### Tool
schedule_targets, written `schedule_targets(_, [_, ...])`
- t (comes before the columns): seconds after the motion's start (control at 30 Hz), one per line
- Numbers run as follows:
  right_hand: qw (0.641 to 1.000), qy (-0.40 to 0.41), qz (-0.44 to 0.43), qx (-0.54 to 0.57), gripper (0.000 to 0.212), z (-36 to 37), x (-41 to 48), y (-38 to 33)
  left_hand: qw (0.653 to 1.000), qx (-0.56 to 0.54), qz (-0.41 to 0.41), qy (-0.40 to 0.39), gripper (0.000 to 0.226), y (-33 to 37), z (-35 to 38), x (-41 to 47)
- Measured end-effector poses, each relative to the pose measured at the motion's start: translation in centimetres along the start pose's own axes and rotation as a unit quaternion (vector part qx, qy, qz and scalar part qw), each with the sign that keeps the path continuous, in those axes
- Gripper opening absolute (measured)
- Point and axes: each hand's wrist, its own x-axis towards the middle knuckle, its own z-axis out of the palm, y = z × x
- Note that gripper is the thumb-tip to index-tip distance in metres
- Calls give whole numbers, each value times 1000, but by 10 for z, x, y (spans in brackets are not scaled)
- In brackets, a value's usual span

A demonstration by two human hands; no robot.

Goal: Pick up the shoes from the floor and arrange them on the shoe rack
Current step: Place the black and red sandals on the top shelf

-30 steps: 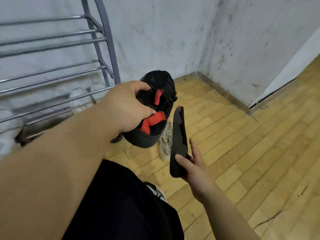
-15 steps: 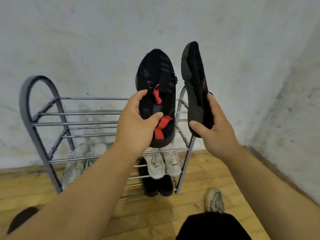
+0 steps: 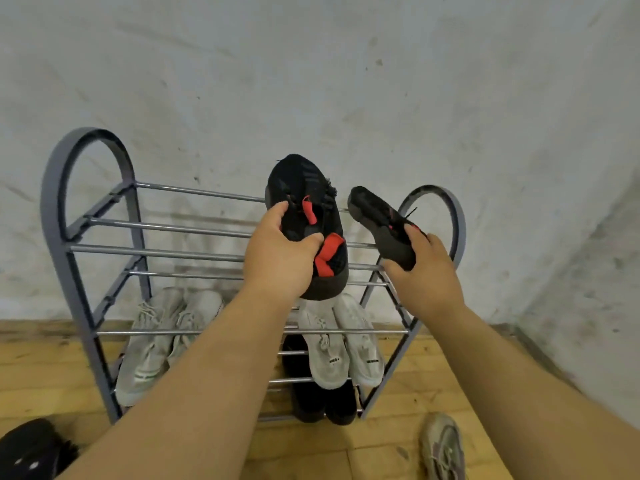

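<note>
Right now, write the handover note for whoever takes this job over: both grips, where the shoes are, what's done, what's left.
Left grip: holds a black shoe with red tabs, toe to the wall, over the top shelf of the rack.
Right grip: holds its mate, tilted, over that shelf's right end.
Done: left pale pair and right pale pair on a lower shelf, black pair beneath the right one.
Left: set both held shoes down side by side, then fetch the beige shoe from the floor at right. A dark thing at lower left may be another shoe.
</note>
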Motion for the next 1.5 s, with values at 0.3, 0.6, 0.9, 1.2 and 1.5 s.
schedule_targets(0.3, [997,80,2,21,61,7,0,0,998,42,32,-23,60,2,42,28])
schedule_targets(0.6, [997,18,-25,69,63,-13,-3,17,981,172,11,-93,82,4,68,27])
schedule_targets(0.9, [999,32,13,39,68,-32,-12,24,936,330,54,-114,104,-5,63,3])
schedule_targets(1.2, [992,-19,63,110,89,-34,-10,28,923,358,106,-97,100,-16,67,-7])
schedule_targets(1.5, [992,-4,66,109,88,-31,-12,27,931,341,108,-69,90,-25,80,-3])
